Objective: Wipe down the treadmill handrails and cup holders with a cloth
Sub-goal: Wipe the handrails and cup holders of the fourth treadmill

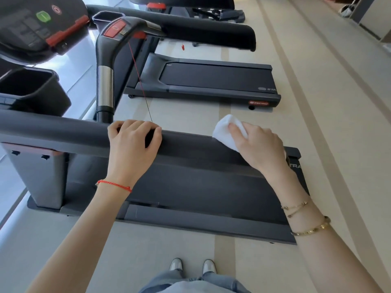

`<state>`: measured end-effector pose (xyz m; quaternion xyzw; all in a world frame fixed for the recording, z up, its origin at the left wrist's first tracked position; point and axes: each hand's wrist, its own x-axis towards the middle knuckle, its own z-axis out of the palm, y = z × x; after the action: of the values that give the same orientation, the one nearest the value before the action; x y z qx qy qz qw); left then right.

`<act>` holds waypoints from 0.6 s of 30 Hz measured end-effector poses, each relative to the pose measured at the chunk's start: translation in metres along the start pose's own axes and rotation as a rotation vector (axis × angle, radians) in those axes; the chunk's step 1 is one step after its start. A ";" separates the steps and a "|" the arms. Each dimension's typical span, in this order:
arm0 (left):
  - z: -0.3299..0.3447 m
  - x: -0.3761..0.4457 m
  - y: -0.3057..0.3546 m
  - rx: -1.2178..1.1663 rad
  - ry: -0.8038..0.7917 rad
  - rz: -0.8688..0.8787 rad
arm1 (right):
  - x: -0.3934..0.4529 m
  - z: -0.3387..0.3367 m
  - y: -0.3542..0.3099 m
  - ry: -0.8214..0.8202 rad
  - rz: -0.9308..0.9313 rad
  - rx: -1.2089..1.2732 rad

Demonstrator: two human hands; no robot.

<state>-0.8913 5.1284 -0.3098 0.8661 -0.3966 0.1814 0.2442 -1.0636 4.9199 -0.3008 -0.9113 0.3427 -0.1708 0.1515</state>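
A long dark padded handrail (63, 134) runs across the middle of the view. My left hand (133, 142) grips it near its centre, fingers curled over the top. Further right, my right hand (258, 144) holds a white cloth (226, 130) wrapped over the rail's end section, thumb on top of the cloth. A black cup holder (31, 87) sits at the left by the console. The far handrail (211, 28) lies beyond, with a second cup holder (105, 17) near its inner end.
The console (31, 28) with a green and a red button is at top left. A red safety cord (137, 72) hangs from the centre handlebar. The treadmill belt (201, 187) lies below the rail. A second treadmill (211, 79) stands beyond. My shoes (192, 266) stand on the beige floor.
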 end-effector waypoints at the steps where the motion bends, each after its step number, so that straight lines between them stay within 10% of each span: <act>1: -0.003 0.001 -0.005 -0.002 -0.004 0.002 | 0.006 0.003 -0.011 -0.053 -0.005 -0.010; 10: -0.016 0.009 -0.051 -0.009 -0.019 0.008 | 0.042 0.049 -0.129 -0.252 -0.109 0.008; 18: -0.023 0.006 -0.077 -0.089 0.002 0.067 | 0.012 0.069 -0.165 0.057 -0.221 0.042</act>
<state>-0.8310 5.1811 -0.3098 0.8405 -0.4327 0.1727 0.2767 -0.9323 5.0412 -0.2955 -0.9349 0.2407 -0.2194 0.1412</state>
